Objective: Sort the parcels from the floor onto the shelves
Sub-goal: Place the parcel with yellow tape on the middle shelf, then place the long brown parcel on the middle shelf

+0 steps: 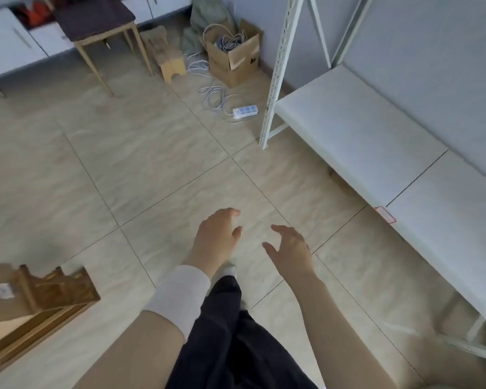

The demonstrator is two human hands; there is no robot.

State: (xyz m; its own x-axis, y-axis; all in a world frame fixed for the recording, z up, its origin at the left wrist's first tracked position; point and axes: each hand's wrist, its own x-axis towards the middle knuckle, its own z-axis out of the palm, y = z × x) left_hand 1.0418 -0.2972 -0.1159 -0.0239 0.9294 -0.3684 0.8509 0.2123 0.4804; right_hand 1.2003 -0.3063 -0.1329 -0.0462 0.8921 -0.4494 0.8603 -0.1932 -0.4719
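Observation:
Both my hands hang over the beige tiled floor in the lower middle of the view, and neither holds anything. My left hand (218, 237) has relaxed, slightly spread fingers. My right hand (291, 249) sits just to its right with fingers loosely spread. A white metal shelf unit (357, 130) runs along the right wall; its low white shelf board is bare. A brown cardboard parcel (6, 293) with a small white label lies at the lower left edge, partly behind a wooden frame. A brown edge of something shows under the shelf, too hidden to identify.
A wooden frame (48, 299) lies at the lower left. Farther back stand a wooden chair (96, 26), a small stool (170, 63), an open cardboard box of cables (233, 57) and a white power strip (244, 111) with loose cord. White cabinets line the back wall.

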